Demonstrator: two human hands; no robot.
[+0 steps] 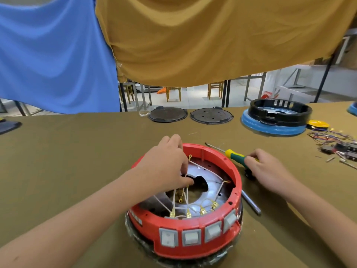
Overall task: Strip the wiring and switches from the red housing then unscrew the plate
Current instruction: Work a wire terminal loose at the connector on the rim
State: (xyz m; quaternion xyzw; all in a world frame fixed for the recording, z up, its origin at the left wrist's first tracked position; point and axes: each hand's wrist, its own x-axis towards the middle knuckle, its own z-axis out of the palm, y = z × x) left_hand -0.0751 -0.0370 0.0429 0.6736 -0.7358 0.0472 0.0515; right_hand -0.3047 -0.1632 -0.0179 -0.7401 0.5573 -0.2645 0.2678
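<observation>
Head view, left hand (166, 163) pinching wires (184, 192), right hand (268, 169) on screwdriver (234, 155)

- One red housing (195, 242) on the worktop (77, 151).
- Four grey switches (193, 237) in a row along its front wall.
- One silver plate (208, 175) inside it.
- Several white wires (204, 169) across the inside, with four brass plugs at the switches; the exact wire count cannot be told.
- Two hands: one left hand (166, 163), one right hand (268, 169).
- One screwdriver (231, 153) with a yellow and green handle.
- One grey metal rod (251, 203).
- Two dark round discs (167, 114) at the far edge.
- One black ring (280, 111) on one blue base (270, 128).
- One loose tangle of coloured wires (332, 140).
- Two hanging cloths: one blue cloth (54, 55), one mustard cloth (212, 35).
</observation>
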